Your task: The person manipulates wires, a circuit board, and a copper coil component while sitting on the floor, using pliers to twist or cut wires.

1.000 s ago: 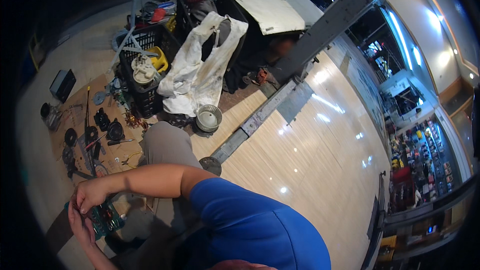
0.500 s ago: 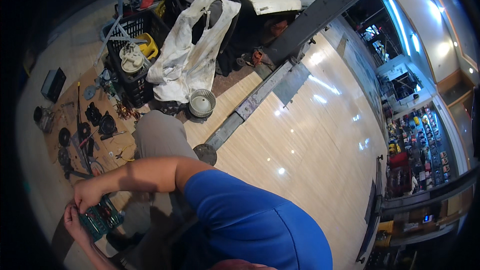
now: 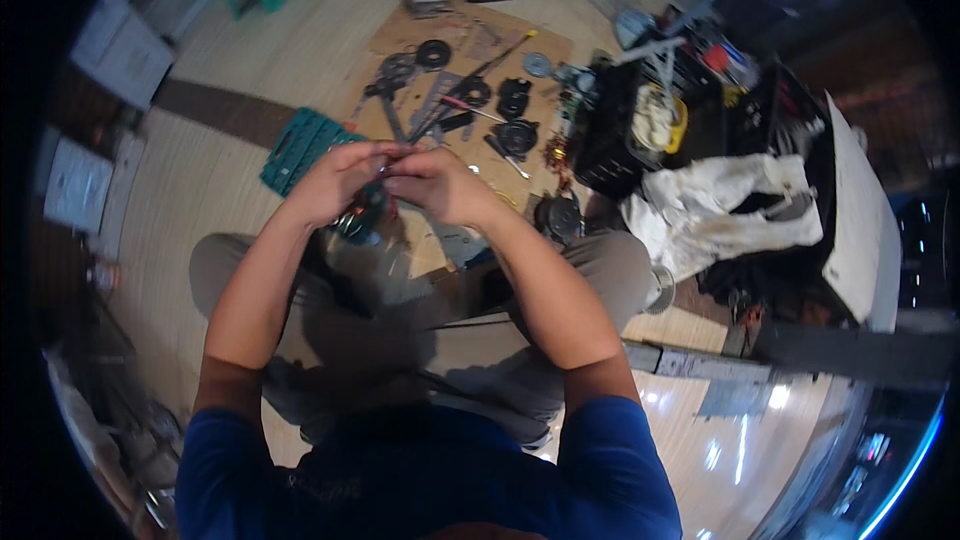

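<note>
The view has swung to bring the left hand (image 3: pixel 340 182) and right hand (image 3: pixel 436 185) into plainer sight, fingertips meeting around a small blurred item (image 3: pixel 384 171), partly covering the open green plastic tool case (image 3: pixel 290 154), where work seems centred.

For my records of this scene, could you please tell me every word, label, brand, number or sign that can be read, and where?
None can be read.
Shirt: pale marks on the front, too blurred.
Green case: any marking is too small or blurred.

No legible lettering or numbers
</note>
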A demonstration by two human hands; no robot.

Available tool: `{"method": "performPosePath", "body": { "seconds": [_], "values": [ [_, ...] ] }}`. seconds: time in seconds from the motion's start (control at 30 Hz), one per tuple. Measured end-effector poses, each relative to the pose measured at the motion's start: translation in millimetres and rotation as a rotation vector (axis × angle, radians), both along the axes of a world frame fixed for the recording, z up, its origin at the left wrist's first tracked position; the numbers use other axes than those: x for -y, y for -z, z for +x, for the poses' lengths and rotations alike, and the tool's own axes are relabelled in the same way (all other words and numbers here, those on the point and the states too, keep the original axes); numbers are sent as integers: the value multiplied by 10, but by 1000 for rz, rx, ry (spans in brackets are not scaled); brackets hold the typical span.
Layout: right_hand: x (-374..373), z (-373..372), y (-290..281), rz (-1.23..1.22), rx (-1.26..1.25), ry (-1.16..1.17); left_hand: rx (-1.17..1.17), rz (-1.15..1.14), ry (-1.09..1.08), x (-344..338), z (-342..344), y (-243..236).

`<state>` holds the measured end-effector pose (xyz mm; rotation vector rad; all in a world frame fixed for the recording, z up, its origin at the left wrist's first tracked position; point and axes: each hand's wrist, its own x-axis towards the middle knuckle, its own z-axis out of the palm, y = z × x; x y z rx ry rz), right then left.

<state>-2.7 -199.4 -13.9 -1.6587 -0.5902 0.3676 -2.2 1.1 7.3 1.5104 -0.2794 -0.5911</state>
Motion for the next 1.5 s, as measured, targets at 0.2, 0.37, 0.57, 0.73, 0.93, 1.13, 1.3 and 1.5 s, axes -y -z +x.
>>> {"method": "performPosePath", "body": {
  "seconds": [0.2, 0.37, 0.57, 0.73, 0.93, 1.13, 1.3, 1.5],
  "values": [
    [-132, -39, -153, -36, -251, -1, -94, -251, -23, -47, 34, 75],
    [-132, -51, -163, -230, 16, 75, 77, -39, -112, -39, 44, 12],
    [-191, -127, -231, -276, 159, 176, 87, 100, -269, 49, -27, -121],
    [-294, -177, -192, -384, 373, 300, 42, 151, -358, 108, -65, -133],
    [-246, -119, -96, -218, 27, 222, 110, -100, -314, 89, -5, -72],
    [-270, -151, -93, -235, 31, 212, 120, 61, -329, 61, -27, -60],
    [-314, -189, -115, -376, 312, 276, 163, 166, -416, 108, -58, -97],
    [-312, -171, -87, -388, 247, 291, 169, 106, -350, 60, -2, -27]
  ]
}}
